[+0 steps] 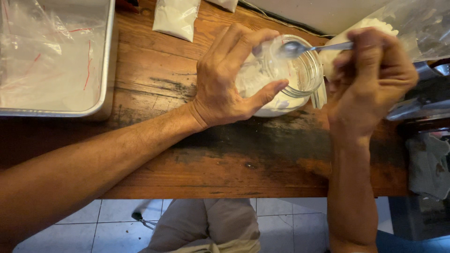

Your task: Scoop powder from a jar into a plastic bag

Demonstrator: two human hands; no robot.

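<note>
a clear glass jar [286, 79] sits tilted on the worn wooden table [154, 75], its mouth turned toward the right hand, holding a white powdery or pasty stuff that coats the inside. the left hand [229, 77] is wrapped around the jar, fingers over the top and thumb along the lower side. a metal spoon [300, 48] has its bowl at the jar's mouth; the right hand [370, 79] is closed around its handle.

just behind that hand a clear plastic bag [412, 28] holds more white material, its far edge cut off by the frame. a small filled white packet [176, 18] lies farther back on the table. at the left a metal tray [108, 70] holds clear plastic bags with red markings. a dark object at the right edge is hard to make out.
</note>
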